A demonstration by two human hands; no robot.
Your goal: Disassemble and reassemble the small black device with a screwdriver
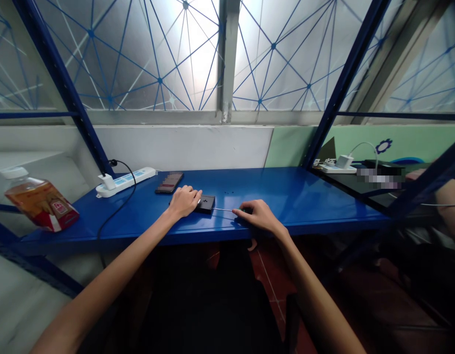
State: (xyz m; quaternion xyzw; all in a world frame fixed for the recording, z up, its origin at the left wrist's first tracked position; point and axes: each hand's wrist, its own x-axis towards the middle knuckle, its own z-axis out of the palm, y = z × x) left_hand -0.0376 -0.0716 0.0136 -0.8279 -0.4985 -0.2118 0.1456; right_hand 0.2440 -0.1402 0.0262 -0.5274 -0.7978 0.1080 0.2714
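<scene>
A small black box-shaped device lies near the front of the blue tabletop. My left hand is closed over its left end and hides that part. A screwdriver lies nearly level, its thin metal shaft reaching the device's right side. Fingers of my right hand are wrapped round its dark handle, which is mostly hidden. Whether the tip sits in a screw is too small to tell. Just behind the device are several tiny dark specks on the tabletop.
A phone lies behind my left hand. Left of it are a white power strip with a black cable and a tilted drink bottle. Blue shelf posts frame both sides. At the right, another person's arm rests near a second desk.
</scene>
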